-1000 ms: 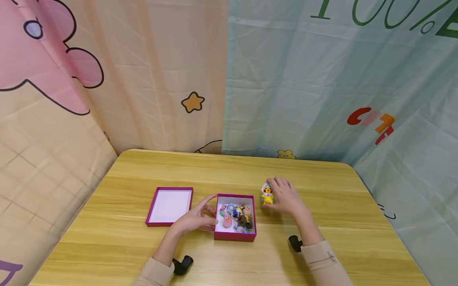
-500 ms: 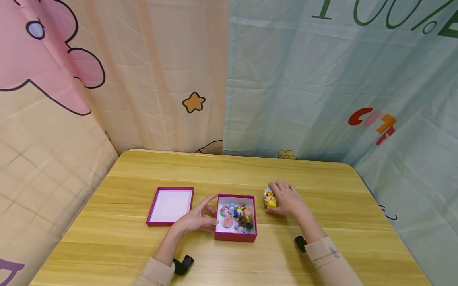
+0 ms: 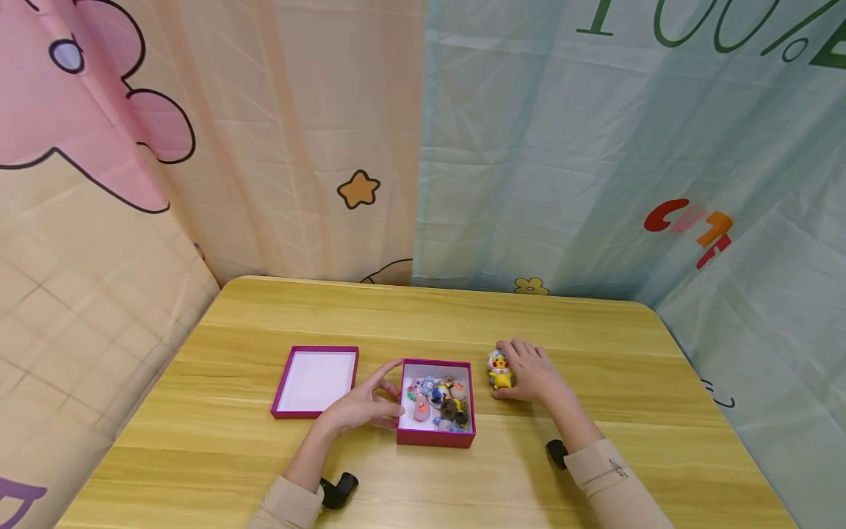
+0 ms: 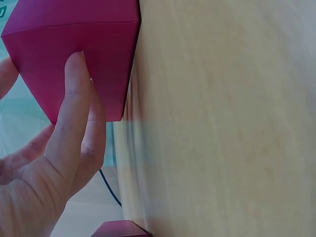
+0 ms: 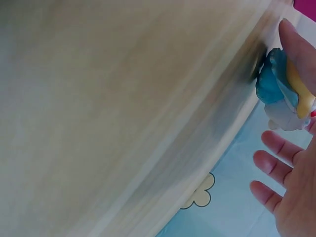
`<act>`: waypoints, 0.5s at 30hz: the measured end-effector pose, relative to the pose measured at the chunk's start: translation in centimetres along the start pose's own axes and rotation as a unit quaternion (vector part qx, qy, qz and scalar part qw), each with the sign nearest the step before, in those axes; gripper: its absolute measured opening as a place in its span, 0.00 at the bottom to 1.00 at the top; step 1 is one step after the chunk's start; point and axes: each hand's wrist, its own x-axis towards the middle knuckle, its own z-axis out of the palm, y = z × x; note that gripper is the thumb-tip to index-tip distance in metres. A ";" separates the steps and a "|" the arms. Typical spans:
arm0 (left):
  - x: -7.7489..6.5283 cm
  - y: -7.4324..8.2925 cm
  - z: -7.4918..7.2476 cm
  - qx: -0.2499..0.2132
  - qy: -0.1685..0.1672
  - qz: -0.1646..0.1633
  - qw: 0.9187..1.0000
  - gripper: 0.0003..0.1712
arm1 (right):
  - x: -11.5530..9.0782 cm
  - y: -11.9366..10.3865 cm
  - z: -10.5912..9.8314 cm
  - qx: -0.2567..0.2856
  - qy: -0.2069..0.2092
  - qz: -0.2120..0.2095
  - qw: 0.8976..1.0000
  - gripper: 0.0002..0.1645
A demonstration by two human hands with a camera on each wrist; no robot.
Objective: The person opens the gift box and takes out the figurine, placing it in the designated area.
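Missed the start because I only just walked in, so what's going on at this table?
A person is handling toys at a wooden table. The right hand holds a yellow toy to the right of an open box, apart from it. The left hand touches the left side of the box. Several small toys are in the box, and the lid lies off to its left, white inside facing up.

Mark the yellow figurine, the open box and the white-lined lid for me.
Yellow figurine (image 3: 501,376): head view, on its yellow body.
Open box (image 3: 436,438): head view, on its near outer wall.
White-lined lid (image 3: 316,380): head view, on its bare white inside.
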 end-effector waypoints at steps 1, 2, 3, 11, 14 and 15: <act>0.0 0.0 0.0 0.000 0.000 0.000 1.000 0.48 | 0.0 0.0 0.0 0.001 -0.005 0.004 1.000 0.54; 0.0 0.0 0.0 0.000 0.001 0.001 1.000 0.48 | -0.1 -0.1 0.0 0.001 -0.006 0.005 1.000 0.54; 0.0 0.0 0.0 -0.001 0.001 0.001 1.000 0.48 | -0.1 -0.1 0.0 0.001 -0.009 0.006 1.000 0.54; -0.1 0.0 0.0 -0.007 -0.003 0.003 1.000 0.48 | -0.3 -0.2 -0.1 0.001 -0.014 0.012 1.000 0.54; 0.0 0.0 0.0 -0.007 -0.002 0.002 1.000 0.48 | -0.4 -0.2 0.0 0.005 -0.012 0.016 1.000 0.53; 0.0 0.0 0.0 -0.006 -0.001 0.002 1.000 0.48 | -0.4 -0.2 0.0 0.006 -0.011 0.017 1.000 0.53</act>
